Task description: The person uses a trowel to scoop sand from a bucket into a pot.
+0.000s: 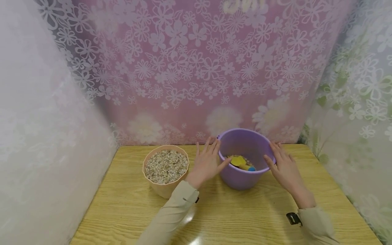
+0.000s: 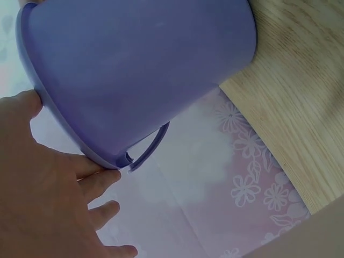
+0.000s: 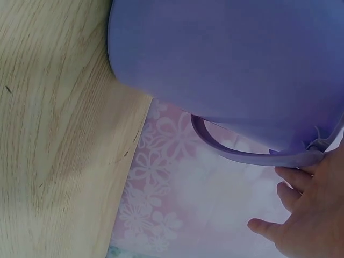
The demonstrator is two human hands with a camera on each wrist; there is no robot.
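A purple bucket [image 1: 240, 178] stands upright on the wooden table, holding a yellow piece [image 1: 238, 160], a blue-tipped item [image 1: 251, 168] and some loose grains. At its left rim lies my left hand [image 1: 206, 165], the thumb and fingertips touching the edge, the other fingers spread straight. My right hand [image 1: 284, 168] rests against the opposite rim with loosely extended fingers. The bucket's handle [image 2: 152, 148] hangs down behind it in the left wrist view. In the right wrist view, fingertips [image 3: 290, 174] meet the handle [image 3: 236, 155] near its hinge.
Left of the bucket, a peach pot [image 1: 165, 190] full of pale grains [image 1: 166, 166] stands near my left forearm. Flowered curtains [image 1: 183, 68] enclose the wooden table [image 1: 232, 217] at the back and both sides.
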